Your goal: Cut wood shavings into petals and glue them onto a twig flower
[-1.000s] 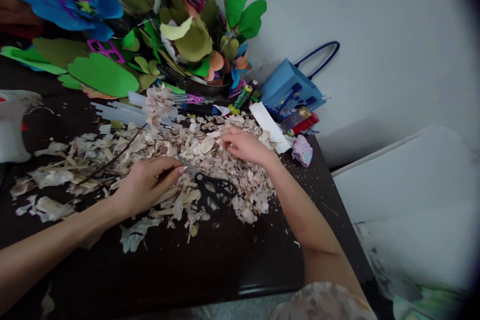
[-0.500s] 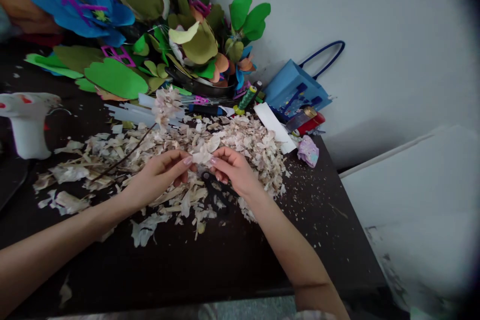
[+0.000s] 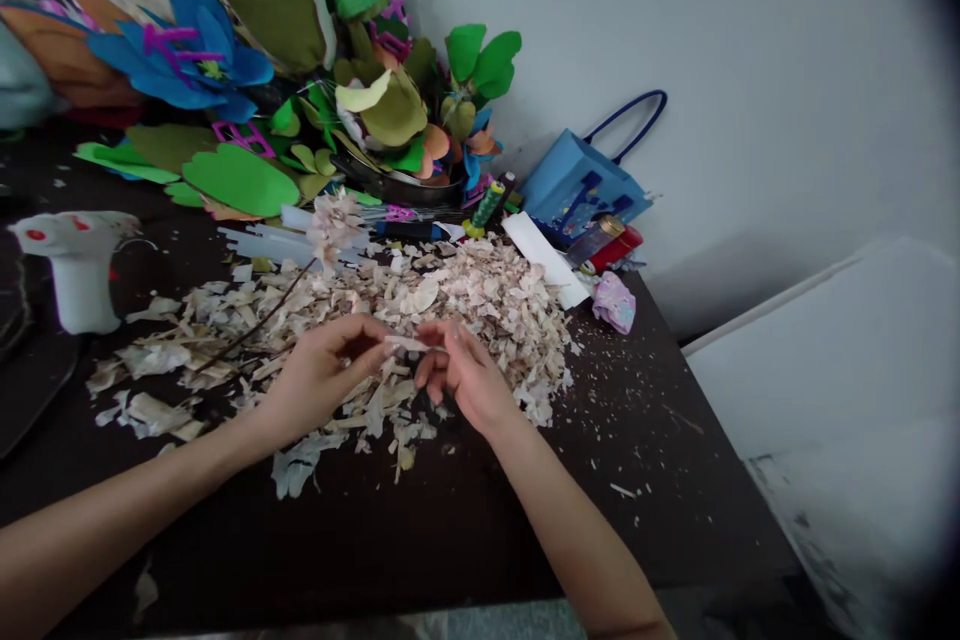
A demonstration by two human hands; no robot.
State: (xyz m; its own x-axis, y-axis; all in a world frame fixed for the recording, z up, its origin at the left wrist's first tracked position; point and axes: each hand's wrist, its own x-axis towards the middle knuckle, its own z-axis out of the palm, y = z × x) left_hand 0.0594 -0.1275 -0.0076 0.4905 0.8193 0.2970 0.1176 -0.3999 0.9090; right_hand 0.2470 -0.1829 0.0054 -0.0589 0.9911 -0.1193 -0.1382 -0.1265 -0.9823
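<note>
A thin, pale, dry petal-like piece point(image 3: 407, 344) is stretched between my hands, turned nearly edge-on. My left hand point(image 3: 326, 370) pinches its left end between thumb and fingers. At its right end, my right hand point(image 3: 472, 375) has thumb and forefinger on it, the other fingers curled below. Beneath and behind both hands spreads a wide pile of cream-coloured dry scraps point(image 3: 495, 290). To the left of my hands, a flower of pale petals point(image 3: 335, 225) on a thin brown stem point(image 3: 262, 320) lies across the pile.
A white glue gun point(image 3: 82, 270) stands at left. Behind the pile are translucent sticks point(image 3: 270, 245), a dark blue-handled tool point(image 3: 409, 231), a green thread spool point(image 3: 487, 205) and a white strip point(image 3: 547, 260). Colourful fabric flowers point(image 3: 240, 180) crowd the back; a blue bag point(image 3: 581, 185) leans against the wall.
The pale piece has turned from facing me to nearly edge-on, and my hands have moved slightly lower. The black scissors seen below them are now hidden. The view has shifted slightly.
</note>
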